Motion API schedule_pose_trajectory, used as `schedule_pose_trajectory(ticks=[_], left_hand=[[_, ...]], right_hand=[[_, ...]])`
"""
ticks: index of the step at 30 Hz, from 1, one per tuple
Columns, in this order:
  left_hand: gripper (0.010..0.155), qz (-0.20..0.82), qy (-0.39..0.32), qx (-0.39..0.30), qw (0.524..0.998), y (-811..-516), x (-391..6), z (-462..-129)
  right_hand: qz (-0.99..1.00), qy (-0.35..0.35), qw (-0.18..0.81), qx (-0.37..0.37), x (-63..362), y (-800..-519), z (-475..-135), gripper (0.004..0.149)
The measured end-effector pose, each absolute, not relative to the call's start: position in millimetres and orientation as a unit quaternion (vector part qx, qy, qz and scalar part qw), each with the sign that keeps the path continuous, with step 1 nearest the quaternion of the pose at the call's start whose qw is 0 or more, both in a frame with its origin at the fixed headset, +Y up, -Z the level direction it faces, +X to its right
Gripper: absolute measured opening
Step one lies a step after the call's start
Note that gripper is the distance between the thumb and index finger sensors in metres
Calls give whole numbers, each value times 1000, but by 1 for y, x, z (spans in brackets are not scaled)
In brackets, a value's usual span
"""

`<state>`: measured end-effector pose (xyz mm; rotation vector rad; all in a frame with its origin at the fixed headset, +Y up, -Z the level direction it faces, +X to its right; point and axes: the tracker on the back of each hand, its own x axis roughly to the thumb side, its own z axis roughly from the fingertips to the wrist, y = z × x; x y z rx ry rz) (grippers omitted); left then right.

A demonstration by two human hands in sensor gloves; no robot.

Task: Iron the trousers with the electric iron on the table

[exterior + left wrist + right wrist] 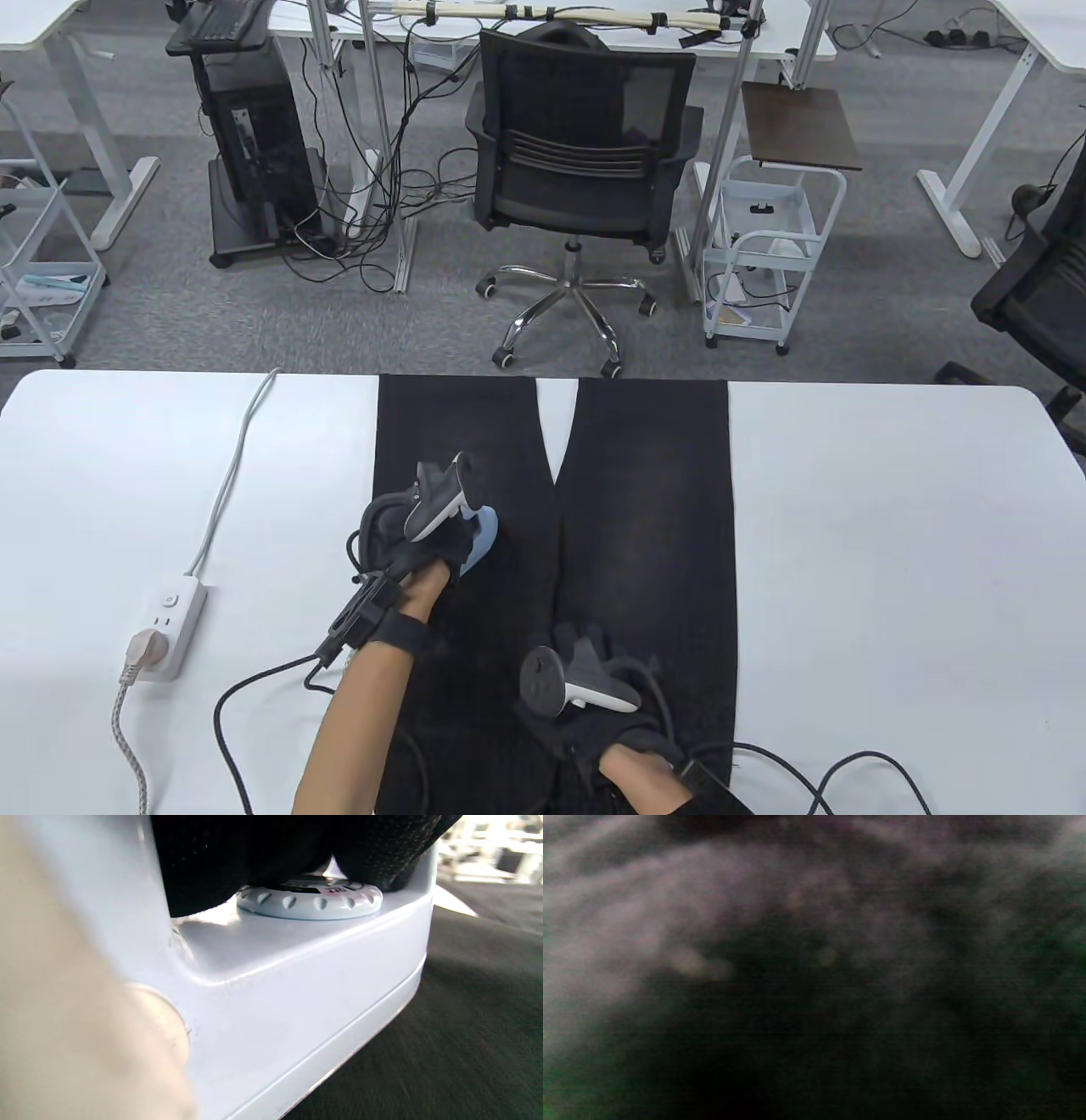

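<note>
**Iron on the left trouser leg**

My left hand [416, 535] has its fingers curled round the handle of the iron [478, 543], whose pale blue-white body sits on the left leg of the black trousers [645, 526]. My right hand [594, 688] lies flat, fingers straight, on the right leg near the desk's [891, 552] front edge. The trousers run from front edge to back edge. A power strip [170, 624] sits toward the front left corner.
</note>
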<state>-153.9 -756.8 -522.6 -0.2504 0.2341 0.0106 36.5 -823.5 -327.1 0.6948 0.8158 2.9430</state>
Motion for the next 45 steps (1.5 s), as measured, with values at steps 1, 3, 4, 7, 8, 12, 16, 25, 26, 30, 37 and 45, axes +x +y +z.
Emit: schedule_pose_trajectory(ticks=[1,3,4,7,8,12,16,25,26,30,37,45], left_hand=[[43,8,122,-125,985,-757,-155,-527],[43,12,137,-124,983,-757,-158,-537],[43,15,140,-126,982,-757,-159,-538],[45,17,133,-126,983,-759,-159,-538],[46,17,127,-128,983,-759,-159,-537],[50,38,87,-178,979,-759,-159,-522],[48,57,58,-209,974,-760,-158,-497],[48,40,-38,-234,971,-757,-139,-394],[48,22,-46,-218,975,-756,-136,-378],[66,48,-71,-212,974,-758,-138,-346],[64,28,-46,-174,983,-757,-138,-357],[64,20,35,-182,983,-755,-142,-443]], right_hand=[[939,262,5,222,36,-824,-327,84],[939,264,7,222,36,-824,-327,84],[938,265,8,222,37,-824,-327,83],[937,270,11,222,37,-824,-327,84],[936,272,12,222,37,-824,-328,84],[934,280,17,222,37,-824,-329,84],[932,285,21,222,38,-824,-330,85],[931,290,29,218,40,-824,-332,85],[931,292,31,217,40,-823,-332,85],[931,293,32,217,41,-823,-333,85],[931,291,31,217,42,-823,-334,85],[934,285,35,213,41,-825,-334,84]])
